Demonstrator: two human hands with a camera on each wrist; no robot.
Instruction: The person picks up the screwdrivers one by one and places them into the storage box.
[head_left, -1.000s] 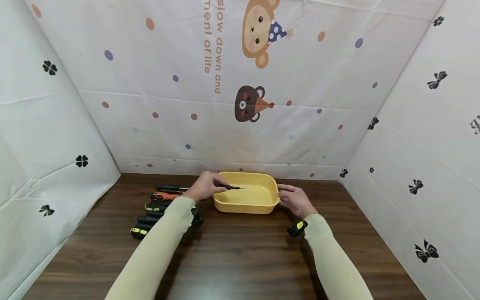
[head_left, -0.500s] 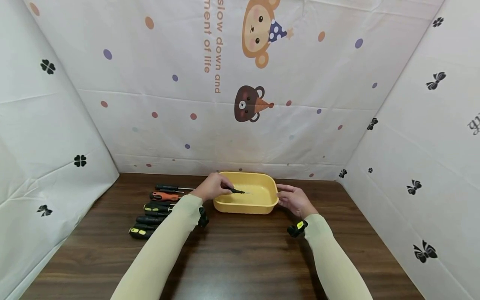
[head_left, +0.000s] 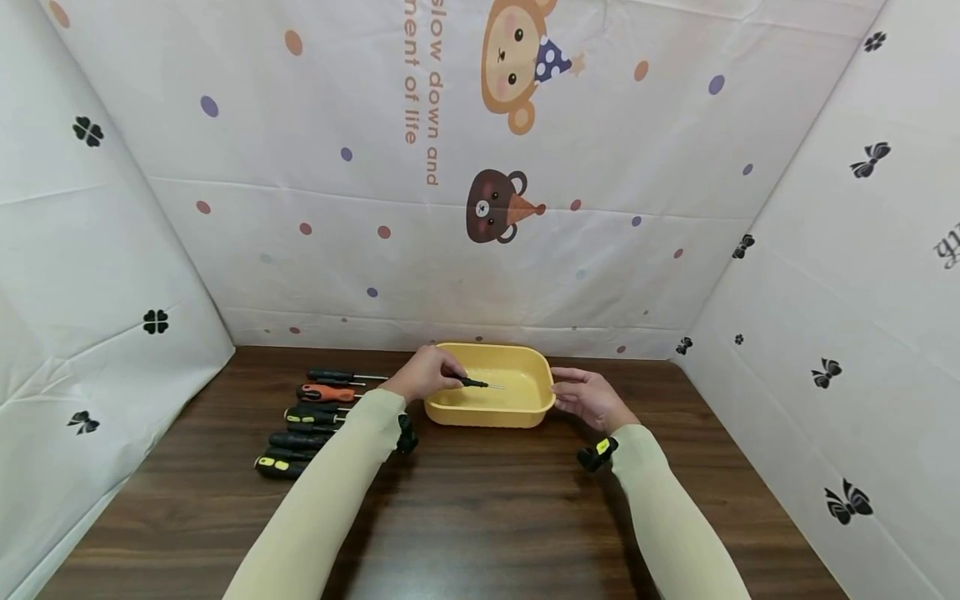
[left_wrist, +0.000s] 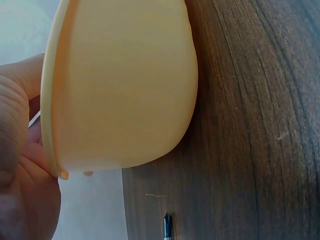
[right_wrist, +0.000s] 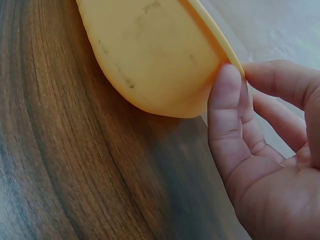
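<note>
In the head view a yellow plastic bin (head_left: 487, 417) stands on the dark wooden table near the back cloth. My left hand (head_left: 429, 373) reaches over its left rim and holds a small screwdriver (head_left: 472, 382), black handle and thin metal shaft pointing right above the bin's floor. Fingers of that hand (left_wrist: 30, 165) overlap the rim in the left wrist view, where the screwdriver is hidden behind the wall. My right hand (head_left: 591, 402) is at the bin's right end; in the right wrist view its thumb (right_wrist: 226, 95) and fingers pinch the rim.
Several screwdrivers lie in a column left of the bin, among them one with an orange handle (head_left: 326, 392) and one with a black and yellow handle (head_left: 279, 468), partly behind my left sleeve (head_left: 330, 492). Printed white cloth (head_left: 337, 267) walls the table's back and sides.
My left hand has moved a little right and further over the bin with the screwdriver, which now tilts slightly downward. The right hand stays at the bin's right rim.
</note>
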